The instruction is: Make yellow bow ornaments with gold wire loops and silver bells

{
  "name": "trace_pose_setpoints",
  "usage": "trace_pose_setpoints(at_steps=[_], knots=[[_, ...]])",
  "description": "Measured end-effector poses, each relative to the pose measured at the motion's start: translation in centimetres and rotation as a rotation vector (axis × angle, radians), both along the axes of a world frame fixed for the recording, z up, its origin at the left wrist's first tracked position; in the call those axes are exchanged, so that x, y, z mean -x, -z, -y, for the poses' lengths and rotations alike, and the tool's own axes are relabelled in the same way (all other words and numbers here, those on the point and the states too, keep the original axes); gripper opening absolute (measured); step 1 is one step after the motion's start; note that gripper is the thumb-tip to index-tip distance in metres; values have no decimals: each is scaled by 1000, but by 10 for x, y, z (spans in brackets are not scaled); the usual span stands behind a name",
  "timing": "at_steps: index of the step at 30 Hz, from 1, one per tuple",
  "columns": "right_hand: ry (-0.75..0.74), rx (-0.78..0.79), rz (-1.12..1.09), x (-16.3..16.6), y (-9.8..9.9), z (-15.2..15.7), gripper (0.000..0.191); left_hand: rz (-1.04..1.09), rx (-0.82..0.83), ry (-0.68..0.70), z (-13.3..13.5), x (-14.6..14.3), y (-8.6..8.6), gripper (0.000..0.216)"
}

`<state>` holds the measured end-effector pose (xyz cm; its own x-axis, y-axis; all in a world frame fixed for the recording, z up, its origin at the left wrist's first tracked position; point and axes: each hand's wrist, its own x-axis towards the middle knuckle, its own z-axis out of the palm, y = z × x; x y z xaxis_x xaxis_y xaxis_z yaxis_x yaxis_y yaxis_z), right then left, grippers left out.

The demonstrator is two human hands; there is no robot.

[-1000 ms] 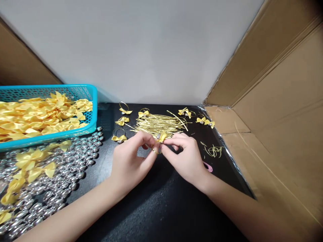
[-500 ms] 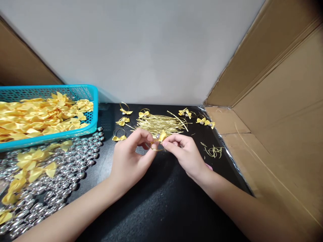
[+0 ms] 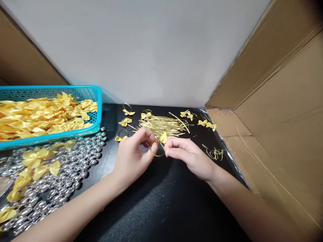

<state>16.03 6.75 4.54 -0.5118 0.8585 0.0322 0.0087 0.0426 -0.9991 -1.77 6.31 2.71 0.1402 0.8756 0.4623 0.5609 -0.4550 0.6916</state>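
My left hand (image 3: 135,151) pinches a yellow ribbon bow (image 3: 163,137) with a small silver bead (image 3: 158,136) at its middle; the bow's left part is hidden by the fingers. A loop of gold wire (image 3: 157,155) hangs below it. My right hand (image 3: 188,156) is closed at the loop's right side, thumb and forefinger pressed together on the wire; its tip is hidden. Just behind my hands lies a bundle of gold wire ties (image 3: 164,125). Bows with beads and wire rings lie around it, such as one bow (image 3: 125,121) at the left.
A blue basket (image 3: 99,107) full of yellow bows stands at the left. Many silver beads (image 3: 75,168) are spread before it, with several loose bows (image 3: 40,156) on top. Wire scraps (image 3: 215,154) lie at the right. Cardboard (image 3: 277,84) and a pale wall (image 3: 151,50) bound the black table.
My right hand has moved slightly down and away from the bow, to the side of the wire loop. The loop hangs lower and shows more fully. The view has shifted a little.
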Motion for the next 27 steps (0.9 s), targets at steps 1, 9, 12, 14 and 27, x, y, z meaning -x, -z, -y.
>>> trace_pose_setpoints(at_steps=[1,9,12,14,27], knots=[[-29,-2,33,-1,-2,-1,16,-6,-6,-3,0,0,0,13],[198,-240,343,-4,-8,6,26,-55,-57,-8,0,0,1,13],[247,-409,306,-5,-10,8,18,-71,-47,13,0,0,1,15],[257,-375,266,-5,-9,8,15,-79,-39,28,1,0,1,17],[353,-342,588,-7,-6,8,13,-106,-79,62,4,-2,5,18]])
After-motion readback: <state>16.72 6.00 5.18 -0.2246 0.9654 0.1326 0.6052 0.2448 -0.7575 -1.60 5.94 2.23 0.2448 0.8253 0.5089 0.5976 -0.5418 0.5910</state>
